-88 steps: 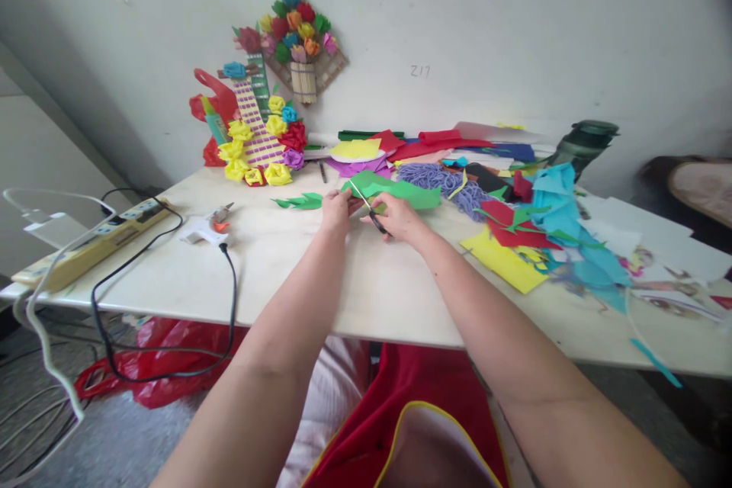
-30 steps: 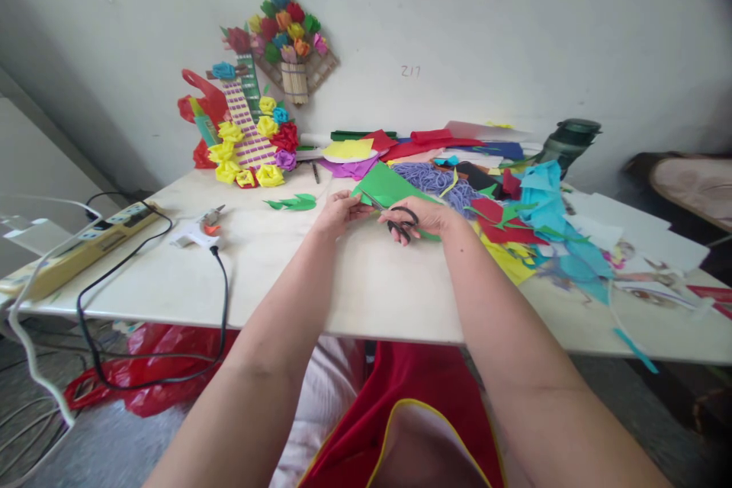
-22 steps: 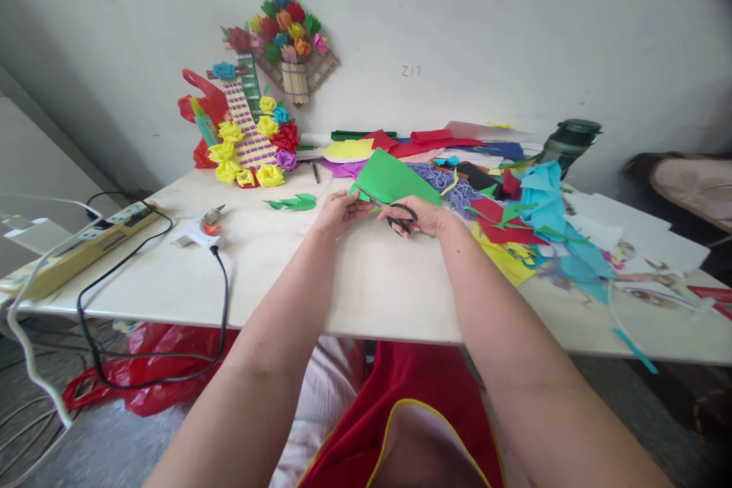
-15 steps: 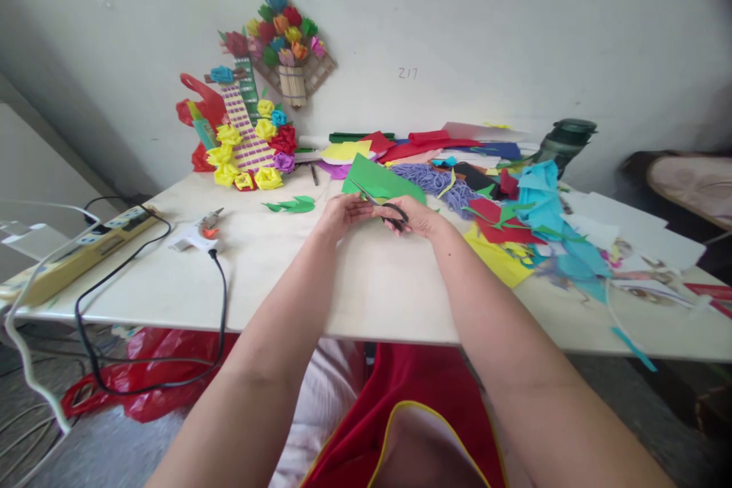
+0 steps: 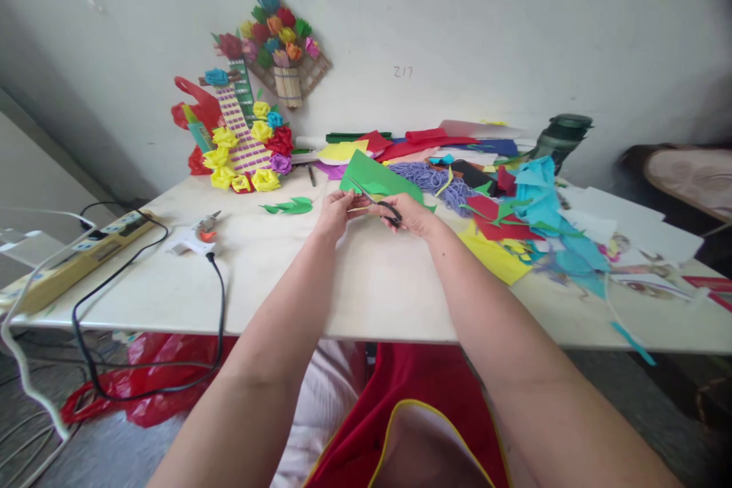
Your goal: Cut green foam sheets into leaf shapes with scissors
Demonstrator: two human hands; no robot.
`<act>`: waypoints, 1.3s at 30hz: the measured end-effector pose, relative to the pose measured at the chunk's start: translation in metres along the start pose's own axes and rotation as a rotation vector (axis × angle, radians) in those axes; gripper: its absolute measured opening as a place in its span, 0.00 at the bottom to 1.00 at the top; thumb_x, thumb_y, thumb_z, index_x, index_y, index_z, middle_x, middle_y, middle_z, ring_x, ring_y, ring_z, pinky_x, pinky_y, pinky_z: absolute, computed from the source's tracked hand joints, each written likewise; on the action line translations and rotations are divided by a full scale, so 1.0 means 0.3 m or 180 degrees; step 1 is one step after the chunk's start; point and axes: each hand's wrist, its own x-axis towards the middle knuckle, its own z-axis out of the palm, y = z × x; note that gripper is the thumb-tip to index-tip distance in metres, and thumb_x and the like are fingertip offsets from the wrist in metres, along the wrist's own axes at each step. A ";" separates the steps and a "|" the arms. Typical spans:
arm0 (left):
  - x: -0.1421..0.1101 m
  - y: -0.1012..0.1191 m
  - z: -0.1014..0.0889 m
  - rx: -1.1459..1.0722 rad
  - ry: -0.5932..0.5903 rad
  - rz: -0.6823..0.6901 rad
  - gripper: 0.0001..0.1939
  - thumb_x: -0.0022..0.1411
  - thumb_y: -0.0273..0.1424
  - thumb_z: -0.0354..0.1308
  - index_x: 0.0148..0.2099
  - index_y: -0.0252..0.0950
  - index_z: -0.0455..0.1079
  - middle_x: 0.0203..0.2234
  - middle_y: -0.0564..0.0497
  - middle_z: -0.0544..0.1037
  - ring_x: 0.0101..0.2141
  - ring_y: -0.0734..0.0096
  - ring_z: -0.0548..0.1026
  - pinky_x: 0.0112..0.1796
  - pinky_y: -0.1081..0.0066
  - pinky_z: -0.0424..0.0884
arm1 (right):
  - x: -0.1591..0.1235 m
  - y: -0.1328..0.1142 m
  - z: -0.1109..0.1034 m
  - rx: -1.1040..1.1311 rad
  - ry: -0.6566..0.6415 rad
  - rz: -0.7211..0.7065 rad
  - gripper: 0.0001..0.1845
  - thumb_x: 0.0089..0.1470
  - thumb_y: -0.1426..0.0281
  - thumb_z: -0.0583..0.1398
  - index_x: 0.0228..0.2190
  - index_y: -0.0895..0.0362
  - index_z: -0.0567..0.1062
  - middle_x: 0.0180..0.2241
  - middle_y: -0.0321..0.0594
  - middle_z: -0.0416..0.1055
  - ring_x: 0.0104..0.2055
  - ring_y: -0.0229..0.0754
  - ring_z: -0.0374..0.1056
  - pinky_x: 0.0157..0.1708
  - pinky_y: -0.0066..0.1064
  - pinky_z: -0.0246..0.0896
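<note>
My right hand (image 5: 412, 215) grips scissors (image 5: 390, 211) by their black handles, the blades pointing up and left over a sheet of green paper (image 5: 366, 170). Beside the blades, my left hand (image 5: 338, 212) pinches the near edge of that sheet; my fingers partly hide what lies between them. The blades look slightly apart, though the cutting edge is hard to make out. Several cut green paper leaves (image 5: 287, 206) lie on the white table to the left of my left hand.
A hot glue gun (image 5: 197, 236) and a yellow power strip (image 5: 85, 255) with cords lie left. Paper flowers (image 5: 266, 130) on a decorated stand are at the back. Purple yarn (image 5: 435, 181), coloured paper scraps (image 5: 497, 217) and a dark bottle (image 5: 563, 139) stand or lie right.
The camera view has shifted slightly. Around the scissors my fingers have moved a little, and my left fingertips sit slightly differently at the paper's edge.
</note>
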 end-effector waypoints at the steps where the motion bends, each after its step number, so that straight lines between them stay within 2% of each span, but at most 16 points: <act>1: -0.001 0.003 -0.001 0.0035 -0.0014 -0.0031 0.07 0.57 0.29 0.57 0.30 0.31 0.64 0.25 0.47 0.76 0.28 0.71 0.77 0.35 0.66 0.73 | -0.002 -0.001 -0.002 0.0005 -0.0005 0.0007 0.17 0.46 0.62 0.65 0.19 0.60 0.67 0.11 0.30 0.61 0.10 0.26 0.53 0.08 0.19 0.45; 8: -0.002 0.011 -0.016 0.0264 -0.0179 -0.0059 0.06 0.57 0.28 0.56 0.30 0.30 0.65 0.28 0.46 0.76 0.29 0.71 0.76 0.33 0.69 0.73 | -0.006 0.004 -0.024 -0.0081 -0.0158 0.0059 0.19 0.45 0.59 0.65 0.19 0.62 0.68 0.12 0.33 0.64 0.10 0.27 0.55 0.06 0.20 0.38; 15: 0.014 0.004 -0.052 0.0631 -0.0476 -0.0100 0.09 0.54 0.32 0.59 0.30 0.30 0.66 0.27 0.47 0.76 0.27 0.74 0.74 0.32 0.71 0.71 | -0.016 -0.009 -0.039 -0.0329 -0.0368 0.0178 0.21 0.45 0.57 0.64 0.18 0.62 0.69 0.12 0.35 0.66 0.11 0.29 0.59 0.07 0.20 0.43; 19: 0.012 0.009 -0.061 0.0702 -0.0536 -0.0158 0.09 0.54 0.31 0.59 0.28 0.31 0.65 0.24 0.49 0.75 0.24 0.76 0.72 0.33 0.69 0.71 | -0.016 -0.007 -0.051 -0.0578 -0.0587 0.0051 0.23 0.44 0.55 0.64 0.17 0.63 0.70 0.13 0.40 0.69 0.11 0.31 0.62 0.07 0.21 0.43; 22: 0.009 0.012 -0.062 0.0724 -0.0639 -0.0158 0.08 0.54 0.31 0.59 0.28 0.31 0.65 0.22 0.50 0.74 0.23 0.76 0.71 0.32 0.70 0.70 | -0.014 -0.001 -0.062 -0.0637 -0.0717 -0.0015 0.23 0.44 0.55 0.64 0.18 0.63 0.71 0.14 0.40 0.70 0.11 0.30 0.60 0.07 0.21 0.42; 29: 0.013 0.007 -0.067 0.0716 -0.0773 -0.0159 0.09 0.54 0.31 0.59 0.27 0.31 0.65 0.21 0.51 0.73 0.22 0.77 0.70 0.31 0.71 0.69 | -0.015 0.012 -0.072 -0.0333 -0.0655 0.0193 0.22 0.46 0.57 0.64 0.30 0.65 0.75 0.14 0.36 0.68 0.11 0.29 0.59 0.08 0.21 0.44; 39: 0.010 0.013 -0.074 0.0565 -0.0779 -0.0157 0.08 0.54 0.30 0.58 0.27 0.31 0.66 0.20 0.52 0.71 0.20 0.79 0.67 0.33 0.68 0.72 | -0.040 -0.023 -0.040 -0.0094 -0.0396 0.0221 0.20 0.46 0.59 0.64 0.29 0.66 0.75 0.13 0.33 0.65 0.11 0.28 0.57 0.08 0.20 0.44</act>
